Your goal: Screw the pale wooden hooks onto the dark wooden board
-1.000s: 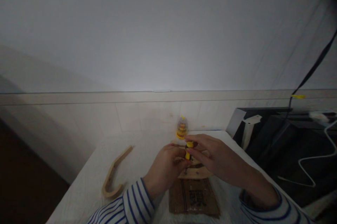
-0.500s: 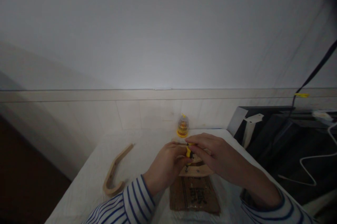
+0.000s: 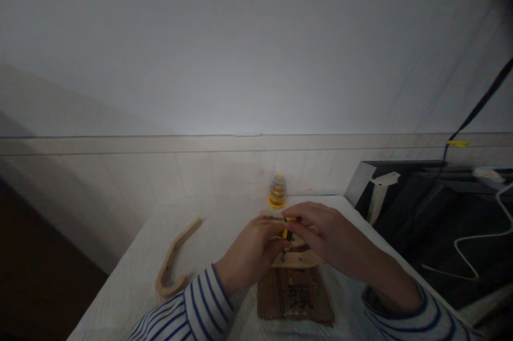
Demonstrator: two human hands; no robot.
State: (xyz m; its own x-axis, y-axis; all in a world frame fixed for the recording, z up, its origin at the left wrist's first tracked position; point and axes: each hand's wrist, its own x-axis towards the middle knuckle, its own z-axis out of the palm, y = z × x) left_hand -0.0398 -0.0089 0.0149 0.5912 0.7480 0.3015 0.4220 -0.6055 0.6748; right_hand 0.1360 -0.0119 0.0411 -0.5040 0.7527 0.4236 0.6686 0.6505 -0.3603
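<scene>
Container (image 3: pixel 277 191), yellow at its base and see-through above, stands on the white table (image 3: pixel 216 231) just past my fingers, near the far edge. Closer to me lies a brown packet (image 3: pixel 295 295) with dark lettering, just beside a pale wooden piece (image 3: pixel 302 261) — partly hidden by my hands. Over that wood, my right hand (image 3: pixel 320 229) pinches a small yellow-and-black handle (image 3: pixel 287 233), thumb and fingers closed on it. My left hand (image 3: pixel 252 250) curls in beside the handle, nearly closed; I cannot tell what its fingers grip. A hooked wooden piece (image 3: pixel 163 274) lies well off to my left — open table between. The right edge slopes past my forearm, with dark panels (image 3: pixel 404 245) beyond it.
</scene>
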